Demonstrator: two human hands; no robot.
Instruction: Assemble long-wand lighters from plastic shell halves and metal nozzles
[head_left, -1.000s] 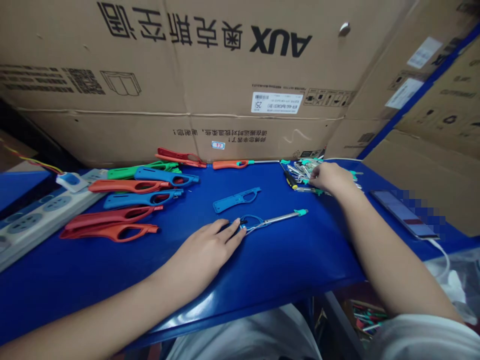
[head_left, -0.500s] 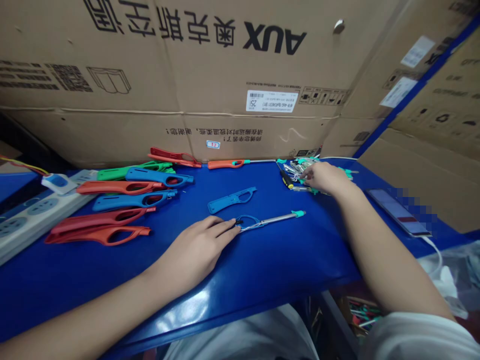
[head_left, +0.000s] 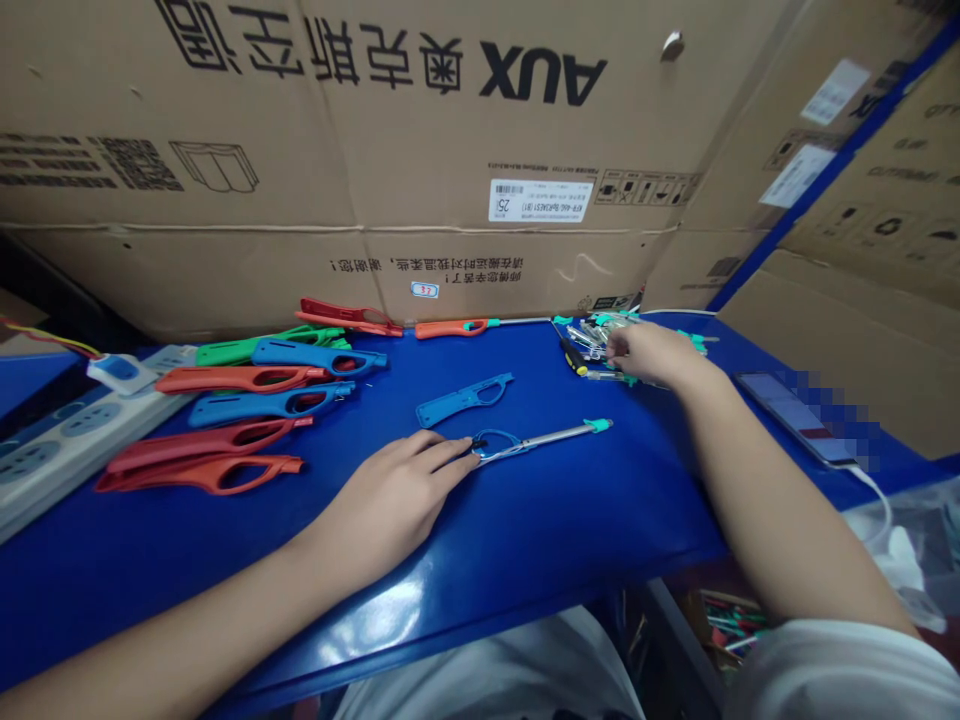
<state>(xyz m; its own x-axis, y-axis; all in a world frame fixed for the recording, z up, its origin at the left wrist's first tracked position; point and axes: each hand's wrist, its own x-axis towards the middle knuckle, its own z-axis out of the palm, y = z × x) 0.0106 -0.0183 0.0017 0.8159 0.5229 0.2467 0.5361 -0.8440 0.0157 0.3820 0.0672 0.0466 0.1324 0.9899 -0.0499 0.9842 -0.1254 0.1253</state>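
My left hand [head_left: 397, 500] lies palm down with its fingers stretched out over a blue lighter shell half [head_left: 499, 437]. Only the looped front of this shell shows; the rest is under the hand. From it a thin metal tube [head_left: 559, 435] with a green tip points right, and white wires run alongside. Just beyond lies another blue shell half [head_left: 463, 400], untouched. My right hand [head_left: 656, 355] reaches into a pile of clear and green lighter parts [head_left: 596, 335] at the back. Its fingers are closed together there, and what they pinch is hidden.
Several red, orange, blue and green lighter shells [head_left: 255, 403] lie at the left beside a white power strip [head_left: 82, 425]. An orange lighter [head_left: 450, 328] with a metal tube and a yellow-black screwdriver [head_left: 574, 358] are at the back. A phone [head_left: 795, 418] lies right; cardboard [head_left: 420, 170] walls the rear.
My right hand has shifted very slightly to the right within the pile of parts. My left hand and the blue shell under it have stayed in place.
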